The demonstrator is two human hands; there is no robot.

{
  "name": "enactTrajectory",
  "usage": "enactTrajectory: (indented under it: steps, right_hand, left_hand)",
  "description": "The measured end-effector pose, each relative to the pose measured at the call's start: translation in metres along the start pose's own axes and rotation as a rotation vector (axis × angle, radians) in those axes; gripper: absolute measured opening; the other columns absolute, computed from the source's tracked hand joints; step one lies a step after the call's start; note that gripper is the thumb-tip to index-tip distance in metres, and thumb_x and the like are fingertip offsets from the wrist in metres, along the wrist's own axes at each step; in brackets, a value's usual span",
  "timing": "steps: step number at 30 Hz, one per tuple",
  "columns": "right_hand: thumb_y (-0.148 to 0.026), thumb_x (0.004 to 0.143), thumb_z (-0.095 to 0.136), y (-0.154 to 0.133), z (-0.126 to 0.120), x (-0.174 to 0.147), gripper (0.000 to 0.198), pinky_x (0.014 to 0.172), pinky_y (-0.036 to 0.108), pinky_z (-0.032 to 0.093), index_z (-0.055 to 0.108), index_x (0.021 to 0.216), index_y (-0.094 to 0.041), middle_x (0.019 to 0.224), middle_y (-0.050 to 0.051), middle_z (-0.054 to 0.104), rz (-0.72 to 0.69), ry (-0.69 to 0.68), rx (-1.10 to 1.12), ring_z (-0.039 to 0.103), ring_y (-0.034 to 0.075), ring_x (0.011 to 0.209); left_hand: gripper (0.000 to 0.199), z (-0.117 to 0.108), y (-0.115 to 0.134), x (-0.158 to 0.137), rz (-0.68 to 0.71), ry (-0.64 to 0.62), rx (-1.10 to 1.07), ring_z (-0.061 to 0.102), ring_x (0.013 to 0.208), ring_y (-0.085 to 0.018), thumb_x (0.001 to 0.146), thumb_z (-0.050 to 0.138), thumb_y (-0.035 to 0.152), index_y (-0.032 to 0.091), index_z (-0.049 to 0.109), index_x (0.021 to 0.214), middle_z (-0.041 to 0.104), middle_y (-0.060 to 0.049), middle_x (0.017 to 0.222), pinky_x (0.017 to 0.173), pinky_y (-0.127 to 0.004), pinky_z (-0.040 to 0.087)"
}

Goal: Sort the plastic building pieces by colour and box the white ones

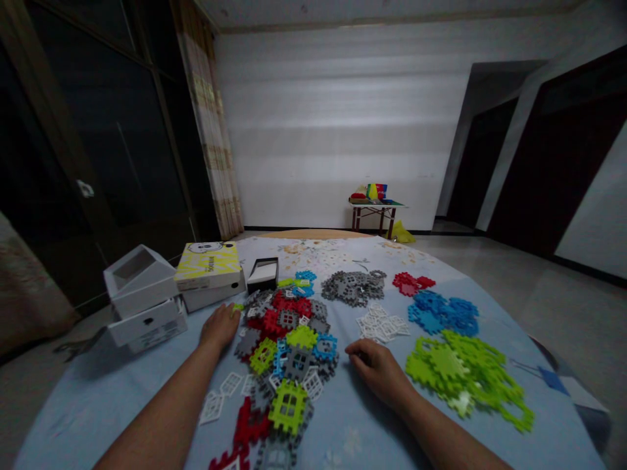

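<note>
Dim room with a pale wall, dark glass doors on the left and a small side table (375, 212) far back; close up, a counter under a light blue cloth (98, 398) carries everything.

From the head camera, a mixed heap of plastic tiles (284, 352) runs down the middle of the cloth, its long axis going from the near edge away toward the far side. To the right lie sorted groups, each apart from the next: green tiles (465, 375), blue tiles (443, 313), red tiles (411, 282), white tiles (382, 323) and grey tiles (353, 287). White boxes (142, 297) and a yellow box (208, 264) sit on the left.

Left hand (220, 325) rests at the heap's far left edge, fingers curled loosely onto the tiles; whether it has hold of one I cannot tell. Right hand (377, 369) lies knuckles up on the cloth between the heap and the green group, fingers bent under; anything inside is hidden.

By the look of it, colour sorting is midway: much of the heap is unsorted. Picking one tile cleanly calls for a fingertip pinch on an edge.
</note>
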State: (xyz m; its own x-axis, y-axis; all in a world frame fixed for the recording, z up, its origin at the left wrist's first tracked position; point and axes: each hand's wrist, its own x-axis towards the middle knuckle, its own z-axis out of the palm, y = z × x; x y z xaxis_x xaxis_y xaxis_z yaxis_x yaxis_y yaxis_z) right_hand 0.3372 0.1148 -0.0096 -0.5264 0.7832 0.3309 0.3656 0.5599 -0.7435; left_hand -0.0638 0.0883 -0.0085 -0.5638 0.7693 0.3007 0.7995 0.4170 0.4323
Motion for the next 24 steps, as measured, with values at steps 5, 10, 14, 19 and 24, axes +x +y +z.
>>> enactTrajectory:
  steps: [5, 10, 14, 19, 24]
  right_hand:
    - [-0.018, 0.078, 0.047, -0.001, 0.001, 0.001, 0.022, 0.074, 0.029, 0.046, 0.066, 0.089, -0.017, 0.086, 0.007, 0.066, 0.010, -0.036, -0.018, 0.061, 0.018, 0.079]
    - [-0.019, 0.078, 0.046, 0.000, 0.002, 0.002, 0.024, 0.074, 0.029, 0.046, 0.066, 0.090, -0.017, 0.085, 0.006, 0.066, 0.016, -0.053, -0.028, 0.061, 0.018, 0.079]
    - [-0.019, 0.077, 0.047, 0.002, 0.002, 0.003, 0.024, 0.073, 0.029, 0.046, 0.067, 0.090, -0.017, 0.084, 0.006, 0.067, 0.020, -0.045, -0.023, 0.061, 0.018, 0.077]
    - [-0.019, 0.076, 0.047, -0.001, 0.001, 0.002, 0.024, 0.072, 0.030, 0.046, 0.067, 0.088, -0.018, 0.082, 0.005, 0.067, -0.004, -0.027, -0.007, 0.061, 0.018, 0.075]
    - [-0.019, 0.076, 0.049, -0.001, 0.000, 0.001, 0.022, 0.075, 0.032, 0.047, 0.068, 0.087, -0.019, 0.084, 0.005, 0.068, -0.011, -0.005, 0.018, 0.062, 0.019, 0.079]
  left_hand:
    - [0.041, 0.004, 0.006, -0.016, 0.092, -0.048, -0.029, 0.047, 0.123, -0.021, 0.080, 0.035, 0.032, 0.017, 0.067, 0.101, 0.062, -0.011, 0.122, 0.106, -0.035, 0.031]
    - [0.047, 0.006, 0.020, -0.034, 0.104, -0.056, -0.088, 0.053, 0.117, -0.019, 0.083, 0.028, 0.036, 0.015, 0.065, 0.103, 0.063, -0.010, 0.121, 0.103, -0.033, 0.036]
    - [0.046, 0.011, 0.034, -0.049, 0.043, -0.010, -0.133, 0.053, 0.116, -0.021, 0.083, 0.028, 0.036, 0.015, 0.062, 0.105, 0.064, -0.011, 0.118, 0.102, -0.037, 0.037]
    - [0.052, 0.020, 0.055, -0.070, -0.039, 0.032, -0.199, 0.050, 0.119, -0.025, 0.085, 0.024, 0.040, 0.011, 0.055, 0.115, 0.059, -0.016, 0.123, 0.102, -0.040, 0.035]
    - [0.052, 0.025, 0.070, -0.073, -0.050, 0.028, -0.292, 0.047, 0.123, -0.025, 0.085, 0.027, 0.043, 0.011, 0.057, 0.113, 0.057, -0.017, 0.125, 0.104, -0.040, 0.033]
